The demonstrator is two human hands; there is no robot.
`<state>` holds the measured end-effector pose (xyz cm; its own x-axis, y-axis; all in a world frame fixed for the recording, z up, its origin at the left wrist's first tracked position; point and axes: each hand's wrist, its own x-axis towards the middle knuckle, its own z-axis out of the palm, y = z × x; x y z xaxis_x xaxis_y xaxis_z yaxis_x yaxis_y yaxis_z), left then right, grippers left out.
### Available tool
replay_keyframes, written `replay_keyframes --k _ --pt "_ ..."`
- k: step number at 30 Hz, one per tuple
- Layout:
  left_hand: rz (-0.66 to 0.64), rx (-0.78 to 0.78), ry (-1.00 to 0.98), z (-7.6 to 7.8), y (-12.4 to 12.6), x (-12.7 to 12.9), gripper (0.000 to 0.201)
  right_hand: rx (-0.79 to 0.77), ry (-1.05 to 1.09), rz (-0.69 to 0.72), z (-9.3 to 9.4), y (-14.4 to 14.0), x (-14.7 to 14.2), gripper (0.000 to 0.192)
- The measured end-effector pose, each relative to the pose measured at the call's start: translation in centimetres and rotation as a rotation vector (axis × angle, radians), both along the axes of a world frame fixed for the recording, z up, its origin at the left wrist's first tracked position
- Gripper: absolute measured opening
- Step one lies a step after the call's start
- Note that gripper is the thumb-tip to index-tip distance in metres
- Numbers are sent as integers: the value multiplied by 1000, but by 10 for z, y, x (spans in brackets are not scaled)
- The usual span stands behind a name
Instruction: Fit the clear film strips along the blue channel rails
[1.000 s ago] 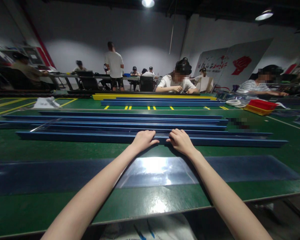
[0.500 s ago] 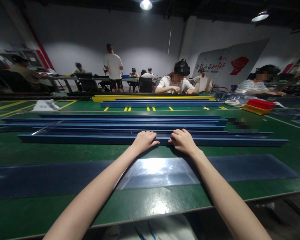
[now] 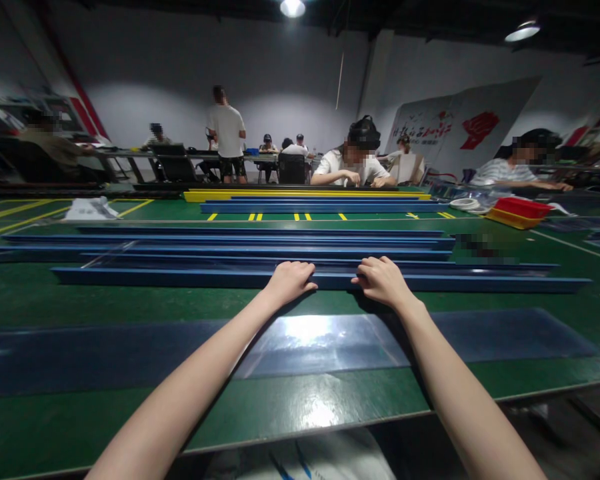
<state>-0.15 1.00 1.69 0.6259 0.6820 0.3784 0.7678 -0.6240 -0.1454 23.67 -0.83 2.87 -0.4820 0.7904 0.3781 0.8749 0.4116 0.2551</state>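
My left hand (image 3: pixel 293 280) and right hand (image 3: pixel 381 280) pinch the nearest blue channel (image 3: pixel 170 277); clear plastic strip (image 3: pixel 325 343) lies closer.

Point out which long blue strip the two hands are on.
The front blue strip, nearest the clear sheet: the left hand and right hand are both on it, while the other blue strips lie farther back.

We observed a blue channel (image 3: pixel 155 277), a green tabletop (image 3: pixel 55 430) with yellow lines (image 3: pixel 136 207), a yellow strip (image 3: pixel 209 197) and a red tray (image 3: pixel 524 207).
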Motion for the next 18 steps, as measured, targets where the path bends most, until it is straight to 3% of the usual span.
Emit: replay_keyframes --k 18 --pt "44 -36 -7 3 1 -2 30 4 56 -50 -1 -1 15 25"
